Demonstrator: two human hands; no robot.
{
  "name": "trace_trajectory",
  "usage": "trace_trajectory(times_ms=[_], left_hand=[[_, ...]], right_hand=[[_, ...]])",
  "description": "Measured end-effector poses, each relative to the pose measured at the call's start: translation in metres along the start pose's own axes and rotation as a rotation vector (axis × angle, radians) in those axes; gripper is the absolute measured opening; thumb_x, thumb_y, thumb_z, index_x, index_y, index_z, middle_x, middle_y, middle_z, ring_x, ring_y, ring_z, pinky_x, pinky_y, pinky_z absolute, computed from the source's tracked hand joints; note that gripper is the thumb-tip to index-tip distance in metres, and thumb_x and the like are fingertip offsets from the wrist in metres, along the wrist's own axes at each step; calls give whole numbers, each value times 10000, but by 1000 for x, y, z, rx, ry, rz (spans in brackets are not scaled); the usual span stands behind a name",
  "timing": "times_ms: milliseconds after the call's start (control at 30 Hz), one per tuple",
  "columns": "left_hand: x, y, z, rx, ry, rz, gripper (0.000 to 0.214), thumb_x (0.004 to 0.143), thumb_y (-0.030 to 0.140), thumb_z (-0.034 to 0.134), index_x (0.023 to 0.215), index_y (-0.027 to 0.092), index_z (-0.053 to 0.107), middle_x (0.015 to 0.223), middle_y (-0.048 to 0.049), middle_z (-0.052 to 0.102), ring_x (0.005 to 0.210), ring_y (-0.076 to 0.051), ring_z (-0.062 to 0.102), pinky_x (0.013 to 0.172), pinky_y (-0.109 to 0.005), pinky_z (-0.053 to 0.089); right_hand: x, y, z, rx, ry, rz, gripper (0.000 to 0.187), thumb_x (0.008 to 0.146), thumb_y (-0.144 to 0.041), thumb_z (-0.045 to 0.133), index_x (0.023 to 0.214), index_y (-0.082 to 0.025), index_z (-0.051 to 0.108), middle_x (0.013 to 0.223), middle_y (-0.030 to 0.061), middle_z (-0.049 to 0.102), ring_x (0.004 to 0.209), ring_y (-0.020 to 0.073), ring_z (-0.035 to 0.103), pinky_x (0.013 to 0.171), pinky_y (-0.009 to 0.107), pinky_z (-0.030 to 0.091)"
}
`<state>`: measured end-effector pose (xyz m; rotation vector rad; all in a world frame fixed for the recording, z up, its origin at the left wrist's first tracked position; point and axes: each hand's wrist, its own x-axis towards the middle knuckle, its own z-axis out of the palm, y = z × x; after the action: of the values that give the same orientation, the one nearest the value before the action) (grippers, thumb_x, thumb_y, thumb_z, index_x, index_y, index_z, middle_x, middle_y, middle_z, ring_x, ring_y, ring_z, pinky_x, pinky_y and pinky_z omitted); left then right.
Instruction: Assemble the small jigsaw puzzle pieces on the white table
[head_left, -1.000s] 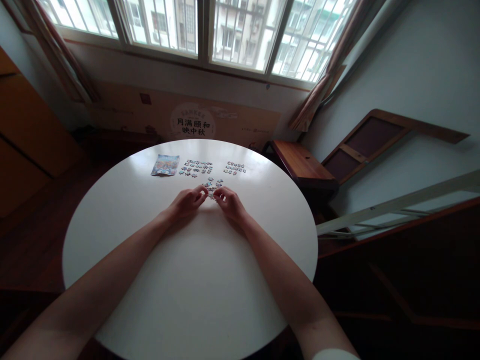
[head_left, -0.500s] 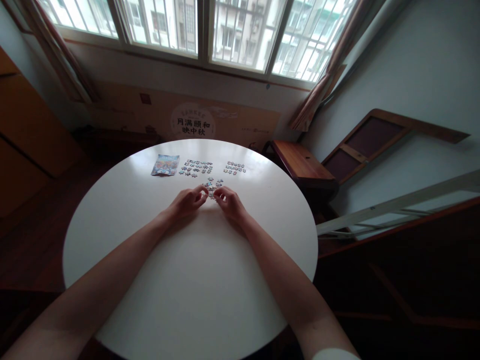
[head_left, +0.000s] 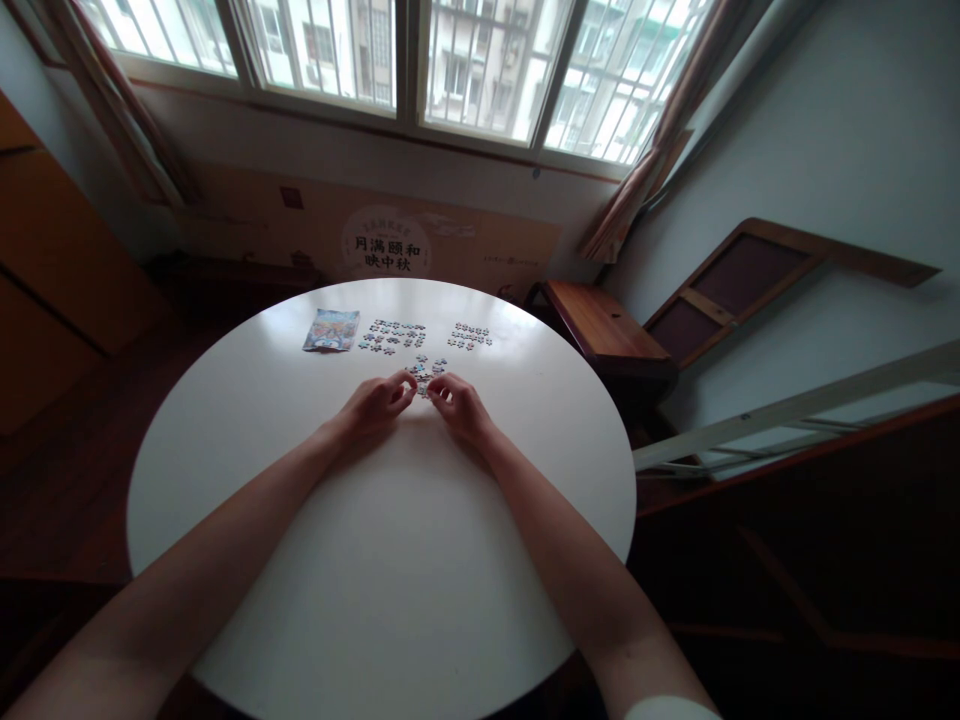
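Several jigsaw puzzle pieces (head_left: 422,368) lie in a small heap on the white round table (head_left: 360,560). My left hand (head_left: 380,396) is at the heap's left side, thumb and forefinger curled to a pinch on the pieces. From the right, my right hand (head_left: 456,400) pinches at the same heap, its fingertips close to the left ones. Which piece each hand touches is too small to make out. Beyond the heap, loose puzzle pieces (head_left: 393,336) are spread in rows, and a second group of pieces (head_left: 471,336) sits farther right.
A picture sheet or packet (head_left: 331,330) lies at the far left of the pieces. Past the table's right edge stands a wooden stool or small table (head_left: 607,320). Barred windows (head_left: 480,70) and a printed banner (head_left: 457,225) are behind the table.
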<state>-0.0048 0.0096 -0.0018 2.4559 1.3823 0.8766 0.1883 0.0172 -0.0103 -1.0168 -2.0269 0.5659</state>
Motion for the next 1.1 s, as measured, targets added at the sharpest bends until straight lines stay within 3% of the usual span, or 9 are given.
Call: trace_trajectory(times_ms=[1100], left_hand=[[-1,-2,1,13,-4,-2,253,893,354,416,962,195,600,514,51,496,462,-100,424,532,-208,287]], right_hand=[[0,1,1,8,26,-40,71,837,-207,537,828,-175,600,829,21,602,687,108,537,684,238,442]])
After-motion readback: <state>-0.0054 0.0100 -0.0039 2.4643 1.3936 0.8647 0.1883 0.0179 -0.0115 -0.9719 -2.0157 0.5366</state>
